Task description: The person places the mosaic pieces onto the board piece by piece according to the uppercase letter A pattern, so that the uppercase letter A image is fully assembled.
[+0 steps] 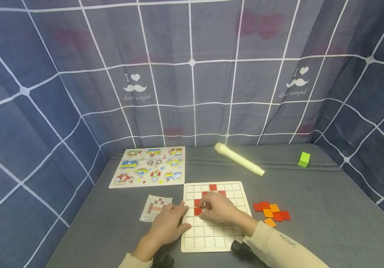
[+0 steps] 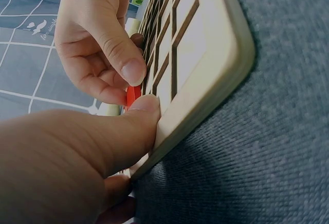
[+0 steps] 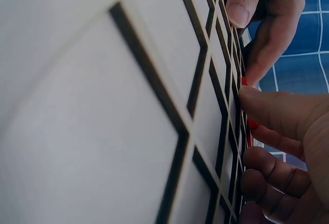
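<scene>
A cream grid board (image 1: 208, 242) lies flat, with several red square tiles (image 1: 213, 187) set in its upper cells. My right hand (image 1: 220, 208) is over the board, thumb and fingertips curled at a red tile (image 1: 197, 211) in the left part of the grid. In the left wrist view that red tile (image 2: 133, 94) shows between the right thumb and finger. My left hand (image 1: 168, 223) rests at the board's left edge, its thumb (image 2: 144, 112) pressing on the rim. Beside it lies a small printed pattern card (image 1: 155, 208), partly covered by the left fingers.
Loose red and orange tiles (image 1: 268, 213) lie right of the board. Behind are a vehicle picture puzzle (image 1: 152, 167), a pale yellow microphone-shaped stick (image 1: 240, 160) and a green block (image 1: 304, 159). A checked curtain (image 1: 165, 89) encloses the grey table.
</scene>
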Demonstrator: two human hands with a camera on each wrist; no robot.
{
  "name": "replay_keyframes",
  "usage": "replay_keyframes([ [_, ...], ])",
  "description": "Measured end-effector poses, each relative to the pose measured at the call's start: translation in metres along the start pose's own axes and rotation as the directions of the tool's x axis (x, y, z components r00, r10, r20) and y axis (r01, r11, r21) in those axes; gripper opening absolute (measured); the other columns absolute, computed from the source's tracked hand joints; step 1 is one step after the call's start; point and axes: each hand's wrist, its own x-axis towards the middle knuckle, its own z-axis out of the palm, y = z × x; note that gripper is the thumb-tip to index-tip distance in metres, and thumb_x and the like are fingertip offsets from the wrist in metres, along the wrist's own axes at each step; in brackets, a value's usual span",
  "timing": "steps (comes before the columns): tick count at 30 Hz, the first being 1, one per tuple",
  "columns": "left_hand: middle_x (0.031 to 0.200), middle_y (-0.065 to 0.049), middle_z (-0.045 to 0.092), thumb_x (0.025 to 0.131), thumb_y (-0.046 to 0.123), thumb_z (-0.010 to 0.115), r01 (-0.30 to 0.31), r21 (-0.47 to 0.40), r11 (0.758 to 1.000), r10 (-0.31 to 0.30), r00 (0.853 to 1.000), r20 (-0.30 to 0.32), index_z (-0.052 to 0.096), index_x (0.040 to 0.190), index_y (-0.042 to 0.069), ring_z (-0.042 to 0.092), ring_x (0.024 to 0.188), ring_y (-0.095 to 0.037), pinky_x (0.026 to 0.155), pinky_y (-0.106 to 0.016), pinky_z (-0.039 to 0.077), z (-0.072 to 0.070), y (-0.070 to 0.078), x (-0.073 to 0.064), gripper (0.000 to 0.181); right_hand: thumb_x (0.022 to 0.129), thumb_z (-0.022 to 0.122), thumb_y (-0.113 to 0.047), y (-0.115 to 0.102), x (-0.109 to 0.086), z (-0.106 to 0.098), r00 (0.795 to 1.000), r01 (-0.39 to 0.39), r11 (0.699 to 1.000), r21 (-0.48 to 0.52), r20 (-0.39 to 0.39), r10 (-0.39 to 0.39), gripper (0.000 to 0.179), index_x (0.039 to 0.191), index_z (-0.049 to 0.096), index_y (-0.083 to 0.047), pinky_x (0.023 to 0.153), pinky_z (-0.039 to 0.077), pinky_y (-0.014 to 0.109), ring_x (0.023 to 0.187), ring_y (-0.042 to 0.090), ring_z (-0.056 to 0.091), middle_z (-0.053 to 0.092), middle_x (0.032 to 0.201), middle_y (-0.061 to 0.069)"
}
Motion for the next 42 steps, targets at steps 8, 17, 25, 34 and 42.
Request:
replay_keyframes([
  [8, 0.143, -0.011, 0.057, 0.087, 0.043, 0.071, 0.001, 0.007, 1.0, -0.001, 1.0, 0.0, 0.061, 0.133, 0.011, 0.06, 0.11, -0.025, 0.088, -0.044, 0.054, 0.001, 0.0, 0.001, 0.057, 0.079, 0.081, -0.028, 0.002, -0.001, 0.001, 1.0, 0.004, 1.0, -0.005, -0.004, -0.004, 0.024, 0.097, 0.071, -0.016, 0.063, 0.042, 0.019, 0.073, 0.002, 0.049, 0.063, 0.083, -0.005],
  [17, 0.143, -0.011, 0.057, 0.086, 0.042, 0.071, -0.007, 0.016, 1.0, 0.007, 1.0, -0.006, 0.061, 0.132, 0.011, 0.06, 0.108, -0.024, 0.085, -0.043, 0.054, 0.001, 0.0, 0.0, 0.056, 0.08, 0.08, -0.028, 0.004, 0.0, 0.003, 1.0, 0.024, 1.0, -0.012, -0.017, -0.024, 0.02, 0.094, 0.072, -0.017, 0.063, 0.042, 0.019, 0.073, 0.001, 0.049, 0.061, 0.077, -0.009],
  [25, 0.142, -0.012, 0.058, 0.086, 0.042, 0.072, -0.009, 0.018, 1.0, 0.009, 1.0, -0.016, 0.061, 0.132, 0.011, 0.06, 0.109, -0.026, 0.086, -0.044, 0.054, 0.0, 0.0, 0.0, 0.056, 0.079, 0.08, -0.025, 0.004, 0.001, 0.005, 1.0, 0.008, 1.0, -0.003, -0.024, -0.008, 0.019, 0.094, 0.072, -0.015, 0.059, 0.041, 0.018, 0.069, 0.001, 0.046, 0.058, 0.076, -0.012],
  [34, 0.141, -0.014, 0.058, 0.087, 0.041, 0.071, -0.021, 0.009, 1.0, 0.021, 1.0, -0.019, 0.061, 0.131, 0.01, 0.06, 0.11, -0.027, 0.088, -0.045, 0.053, 0.0, 0.0, -0.001, 0.055, 0.083, 0.076, -0.027, 0.009, -0.007, -0.005, 0.998, -0.011, 0.999, 0.039, -0.061, 0.013, 0.014, 0.091, 0.072, -0.017, 0.06, 0.042, 0.018, 0.069, 0.0, 0.047, 0.062, 0.08, -0.011],
  [42, 0.143, -0.012, 0.057, 0.087, 0.042, 0.07, -0.017, -0.002, 1.0, 0.016, 1.0, -0.017, 0.061, 0.132, 0.01, 0.06, 0.111, -0.027, 0.089, -0.045, 0.053, -0.001, 0.0, -0.001, 0.056, 0.084, 0.076, -0.022, 0.05, -0.033, -0.041, 0.983, -0.075, 0.989, 0.127, -0.157, 0.095, 0.012, 0.09, 0.071, -0.014, 0.06, 0.043, 0.02, 0.065, 0.001, 0.047, 0.059, 0.074, -0.009],
])
